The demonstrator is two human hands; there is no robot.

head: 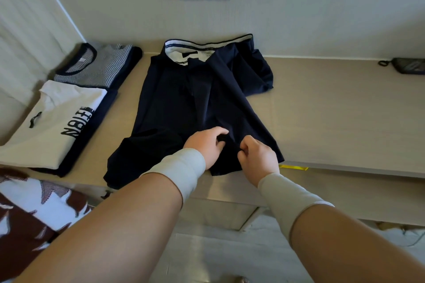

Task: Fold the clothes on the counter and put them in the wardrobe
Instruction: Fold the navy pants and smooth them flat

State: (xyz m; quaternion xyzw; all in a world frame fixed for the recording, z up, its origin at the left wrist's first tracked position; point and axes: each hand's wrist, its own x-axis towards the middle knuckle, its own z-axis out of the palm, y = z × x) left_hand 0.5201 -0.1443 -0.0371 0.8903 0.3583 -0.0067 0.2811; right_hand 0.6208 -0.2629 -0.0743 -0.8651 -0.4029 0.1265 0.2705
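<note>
Close together, the left hand [208, 145] and right hand [258, 157] each pinch the smooth, rumpled navy fabric trousers [195, 103] spread across the matte beige counter [333, 110].

Single head-worn view, forward and down, close over the counter [322, 110] by the wall.
</note>
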